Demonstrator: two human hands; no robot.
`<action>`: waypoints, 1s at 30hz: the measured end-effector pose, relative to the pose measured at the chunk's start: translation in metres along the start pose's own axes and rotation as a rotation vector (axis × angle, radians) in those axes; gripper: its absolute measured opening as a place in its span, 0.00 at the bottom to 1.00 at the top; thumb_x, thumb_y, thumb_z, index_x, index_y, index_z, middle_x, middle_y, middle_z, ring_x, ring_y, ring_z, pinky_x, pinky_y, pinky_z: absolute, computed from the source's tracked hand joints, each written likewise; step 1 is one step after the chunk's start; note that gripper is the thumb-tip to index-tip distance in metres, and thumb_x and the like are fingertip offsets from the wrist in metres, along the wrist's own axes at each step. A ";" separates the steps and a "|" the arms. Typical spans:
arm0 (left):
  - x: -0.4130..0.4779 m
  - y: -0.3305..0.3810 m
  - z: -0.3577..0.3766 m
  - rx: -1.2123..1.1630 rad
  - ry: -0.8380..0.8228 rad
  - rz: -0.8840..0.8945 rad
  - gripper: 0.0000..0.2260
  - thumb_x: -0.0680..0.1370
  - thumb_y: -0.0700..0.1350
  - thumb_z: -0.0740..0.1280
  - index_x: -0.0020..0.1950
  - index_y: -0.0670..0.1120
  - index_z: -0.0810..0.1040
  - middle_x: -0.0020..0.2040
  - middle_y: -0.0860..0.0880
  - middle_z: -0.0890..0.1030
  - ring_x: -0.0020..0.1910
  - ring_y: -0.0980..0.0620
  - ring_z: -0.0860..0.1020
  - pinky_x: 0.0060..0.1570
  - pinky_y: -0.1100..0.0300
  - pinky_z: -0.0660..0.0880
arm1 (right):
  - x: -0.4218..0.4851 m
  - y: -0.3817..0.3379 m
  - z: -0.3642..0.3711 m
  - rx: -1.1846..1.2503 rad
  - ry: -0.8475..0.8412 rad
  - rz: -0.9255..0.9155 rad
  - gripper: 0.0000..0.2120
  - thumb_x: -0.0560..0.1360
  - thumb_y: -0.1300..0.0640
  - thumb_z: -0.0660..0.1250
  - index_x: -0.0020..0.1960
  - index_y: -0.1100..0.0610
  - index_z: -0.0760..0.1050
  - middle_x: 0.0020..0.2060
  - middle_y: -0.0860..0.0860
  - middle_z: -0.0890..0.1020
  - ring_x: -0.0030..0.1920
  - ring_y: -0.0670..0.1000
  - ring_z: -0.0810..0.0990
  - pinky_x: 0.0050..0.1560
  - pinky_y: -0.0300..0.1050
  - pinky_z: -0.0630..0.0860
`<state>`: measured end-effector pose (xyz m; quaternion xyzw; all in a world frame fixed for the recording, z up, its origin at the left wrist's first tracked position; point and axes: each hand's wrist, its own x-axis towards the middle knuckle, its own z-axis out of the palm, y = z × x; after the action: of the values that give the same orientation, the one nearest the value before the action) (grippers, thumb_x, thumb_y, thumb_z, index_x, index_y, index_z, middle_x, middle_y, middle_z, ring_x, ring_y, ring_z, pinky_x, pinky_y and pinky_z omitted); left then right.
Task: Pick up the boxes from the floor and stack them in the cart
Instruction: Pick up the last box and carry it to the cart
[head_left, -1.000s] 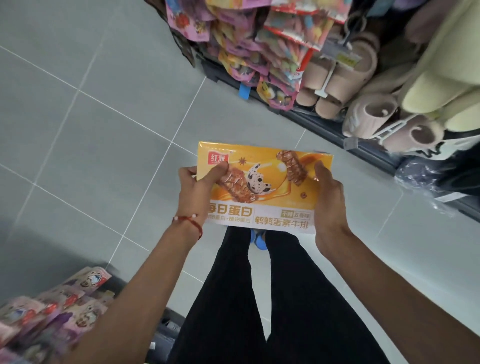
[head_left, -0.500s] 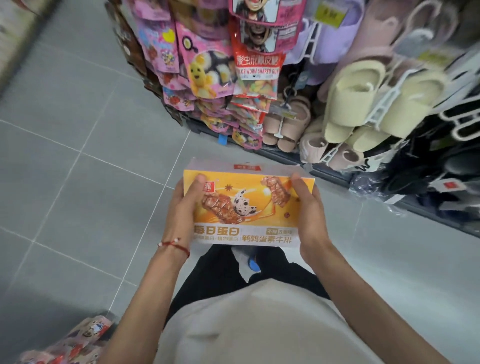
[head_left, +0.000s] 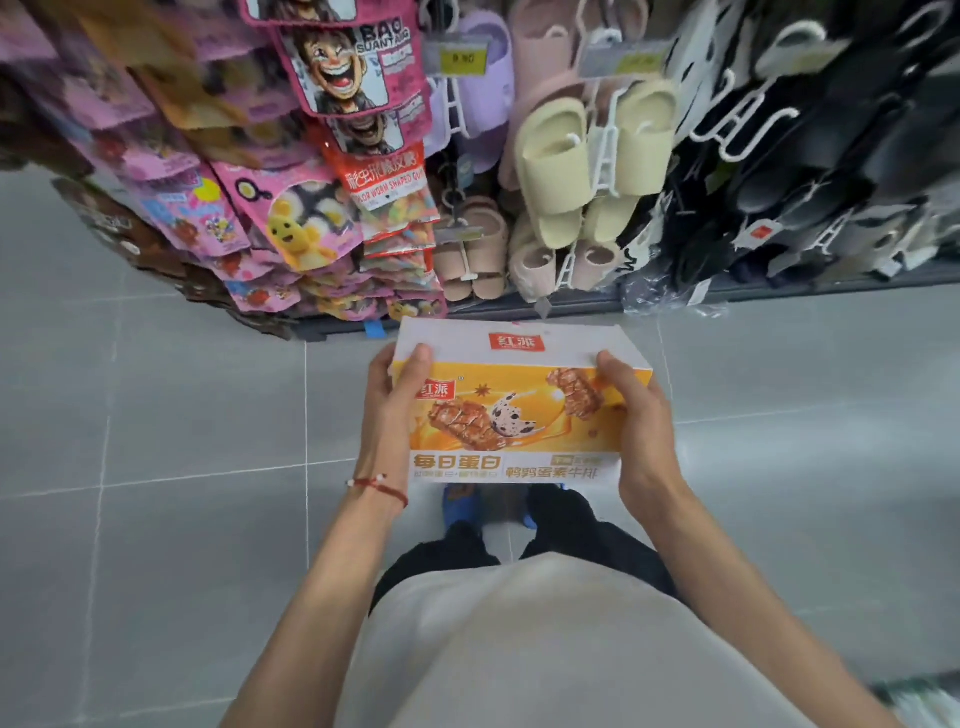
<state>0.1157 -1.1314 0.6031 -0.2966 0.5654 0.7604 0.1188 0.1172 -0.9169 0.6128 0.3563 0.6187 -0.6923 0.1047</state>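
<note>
A yellow and white snack box (head_left: 519, 410) with a red logo is held level in front of my body, above the grey tiled floor. My left hand (head_left: 392, 405) grips its left end, thumb on the printed top. My right hand (head_left: 636, 415) grips its right end the same way. The box's white far side faces the shelves. No cart is in view, and no other boxes show on the floor.
Just ahead stands a shelf rack: hanging pink snack bags (head_left: 291, 218) on the left, cream and beige slippers (head_left: 582, 171) in the middle, dark slippers (head_left: 810, 171) on the right. Grey floor tiles (head_left: 156, 467) stretch to the left and right. My feet (head_left: 462, 506) are below the box.
My view has swung up and toward the rack, which now fills the top. The box stays in both hands and has tilted so its white far side shows. The snack bags at lower left left the view.
</note>
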 end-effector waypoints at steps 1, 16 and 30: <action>-0.001 0.000 0.006 0.016 -0.039 -0.002 0.28 0.71 0.59 0.70 0.67 0.50 0.70 0.51 0.48 0.86 0.50 0.46 0.85 0.54 0.46 0.80 | -0.004 0.001 -0.007 0.028 0.016 -0.006 0.15 0.78 0.49 0.70 0.62 0.55 0.77 0.44 0.51 0.87 0.41 0.50 0.86 0.39 0.43 0.80; -0.016 -0.045 0.185 0.349 -0.445 0.016 0.29 0.72 0.45 0.68 0.73 0.53 0.71 0.57 0.44 0.84 0.47 0.47 0.84 0.46 0.50 0.81 | -0.022 0.026 -0.177 0.284 0.421 -0.084 0.25 0.67 0.50 0.69 0.63 0.46 0.71 0.55 0.53 0.83 0.46 0.52 0.84 0.45 0.48 0.74; -0.084 -0.155 0.463 0.603 -0.697 0.085 0.29 0.70 0.43 0.66 0.72 0.54 0.73 0.60 0.50 0.83 0.55 0.50 0.82 0.54 0.52 0.78 | 0.007 0.017 -0.445 0.364 0.660 -0.161 0.27 0.68 0.55 0.67 0.66 0.43 0.74 0.50 0.33 0.82 0.53 0.41 0.81 0.55 0.48 0.79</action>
<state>0.1159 -0.6363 0.6158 0.0479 0.6993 0.6206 0.3515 0.2842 -0.5041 0.6041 0.5231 0.5123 -0.6447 -0.2199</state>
